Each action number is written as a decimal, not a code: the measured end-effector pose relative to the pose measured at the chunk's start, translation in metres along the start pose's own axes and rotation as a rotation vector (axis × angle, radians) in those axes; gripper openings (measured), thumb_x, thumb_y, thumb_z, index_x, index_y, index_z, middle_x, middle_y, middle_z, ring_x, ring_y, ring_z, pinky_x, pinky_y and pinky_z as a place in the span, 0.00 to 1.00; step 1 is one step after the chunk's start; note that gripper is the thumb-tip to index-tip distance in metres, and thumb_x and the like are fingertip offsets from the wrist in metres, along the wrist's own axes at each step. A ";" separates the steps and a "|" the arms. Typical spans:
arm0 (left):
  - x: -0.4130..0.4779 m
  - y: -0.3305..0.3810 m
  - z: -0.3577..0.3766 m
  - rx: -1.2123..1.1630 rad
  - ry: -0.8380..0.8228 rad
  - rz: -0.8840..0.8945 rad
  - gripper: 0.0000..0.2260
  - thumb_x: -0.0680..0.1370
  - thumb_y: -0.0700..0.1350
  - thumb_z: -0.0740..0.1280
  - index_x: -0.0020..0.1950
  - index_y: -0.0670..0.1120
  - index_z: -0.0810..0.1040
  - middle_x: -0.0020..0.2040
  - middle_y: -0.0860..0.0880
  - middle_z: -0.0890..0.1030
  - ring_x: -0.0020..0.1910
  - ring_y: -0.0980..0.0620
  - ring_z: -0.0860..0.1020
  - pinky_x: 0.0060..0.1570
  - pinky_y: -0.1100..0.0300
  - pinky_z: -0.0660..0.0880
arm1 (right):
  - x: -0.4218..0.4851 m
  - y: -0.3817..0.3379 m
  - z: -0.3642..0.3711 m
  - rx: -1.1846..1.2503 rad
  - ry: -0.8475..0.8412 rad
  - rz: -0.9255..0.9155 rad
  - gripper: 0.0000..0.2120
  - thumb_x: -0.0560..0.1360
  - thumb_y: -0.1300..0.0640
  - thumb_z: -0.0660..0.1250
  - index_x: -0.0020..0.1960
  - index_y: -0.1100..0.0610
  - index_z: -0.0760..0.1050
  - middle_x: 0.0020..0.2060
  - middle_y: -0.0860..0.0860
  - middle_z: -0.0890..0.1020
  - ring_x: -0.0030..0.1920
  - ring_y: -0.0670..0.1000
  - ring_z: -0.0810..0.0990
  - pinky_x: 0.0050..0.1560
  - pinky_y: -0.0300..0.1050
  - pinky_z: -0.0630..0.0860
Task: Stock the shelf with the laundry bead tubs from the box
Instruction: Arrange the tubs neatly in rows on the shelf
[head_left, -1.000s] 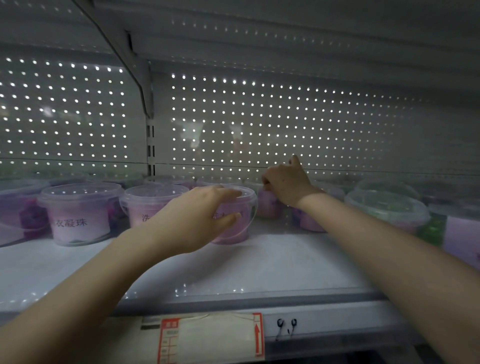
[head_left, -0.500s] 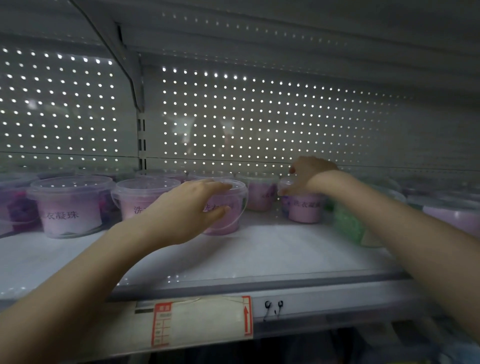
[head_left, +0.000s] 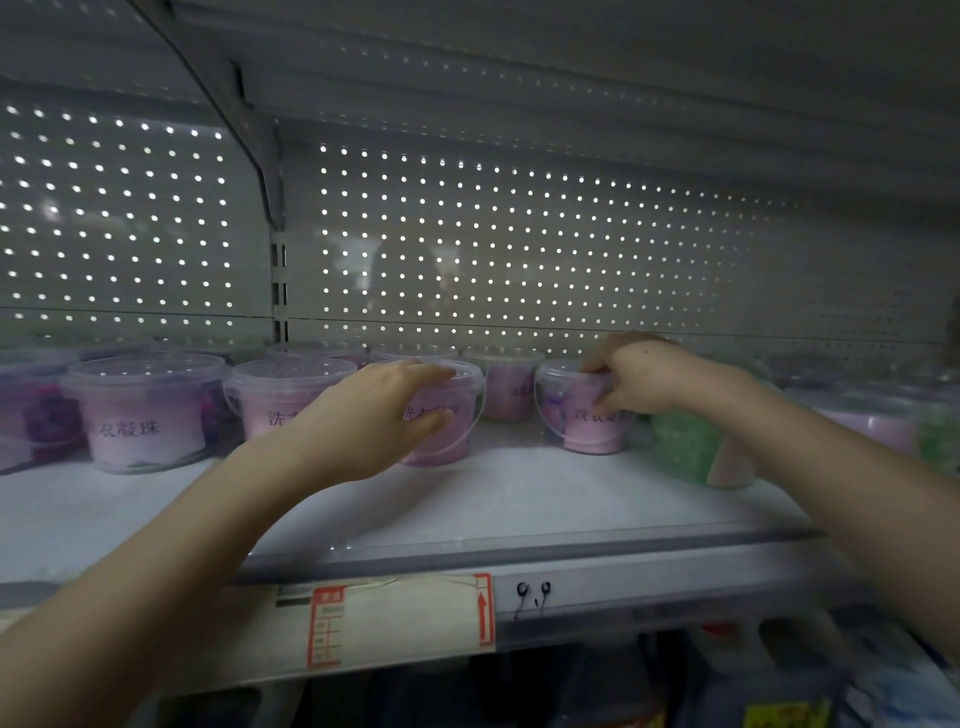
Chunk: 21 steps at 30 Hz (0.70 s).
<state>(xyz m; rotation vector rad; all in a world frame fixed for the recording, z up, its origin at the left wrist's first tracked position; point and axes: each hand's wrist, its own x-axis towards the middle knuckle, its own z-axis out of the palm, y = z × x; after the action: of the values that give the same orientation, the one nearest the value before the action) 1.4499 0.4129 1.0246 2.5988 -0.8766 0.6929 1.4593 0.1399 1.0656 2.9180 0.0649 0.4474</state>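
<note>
While the left hand (head_left: 379, 421) cups a pink tub (head_left: 457, 436), the right hand (head_left: 644, 376) grips the three-o'clock tub (head_left: 582, 431); placing seems underway; release next.

Far-left tub (head_left: 145, 415): 衣凝珠 is what I can read.
Second tub (head_left: 270, 387): 洗, rest hidden from me.
Third tub (head_left: 462, 431): 洗衣, rest hidden.
Right pink tub (head_left: 587, 431): 洗衣凝, end hidden.
Shelf price tag (head_left: 400, 618): red upward arrow; print too blurred.
</note>
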 end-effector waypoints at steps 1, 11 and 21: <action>0.000 0.000 0.000 -0.002 0.005 0.002 0.21 0.78 0.50 0.62 0.72 0.54 0.67 0.69 0.54 0.72 0.66 0.51 0.71 0.62 0.56 0.67 | -0.004 -0.003 -0.001 0.012 0.008 -0.020 0.20 0.69 0.51 0.72 0.60 0.52 0.77 0.55 0.50 0.80 0.53 0.54 0.78 0.53 0.45 0.76; -0.003 0.002 0.003 0.018 0.004 0.010 0.22 0.79 0.49 0.62 0.73 0.53 0.64 0.71 0.54 0.69 0.67 0.50 0.69 0.61 0.58 0.66 | -0.004 -0.043 0.004 0.154 0.147 -0.123 0.19 0.69 0.52 0.73 0.59 0.52 0.78 0.50 0.51 0.83 0.51 0.55 0.79 0.46 0.45 0.75; -0.005 0.005 0.004 -0.038 0.006 -0.025 0.22 0.78 0.49 0.63 0.72 0.53 0.66 0.70 0.53 0.71 0.67 0.51 0.70 0.63 0.56 0.67 | -0.012 -0.038 0.015 0.320 0.230 -0.077 0.29 0.67 0.51 0.75 0.66 0.51 0.73 0.63 0.50 0.77 0.64 0.53 0.74 0.60 0.48 0.73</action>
<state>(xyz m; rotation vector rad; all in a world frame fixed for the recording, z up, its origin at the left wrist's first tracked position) 1.4443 0.4097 1.0194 2.5686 -0.8453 0.6697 1.4518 0.1738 1.0408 3.1414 0.3057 0.8269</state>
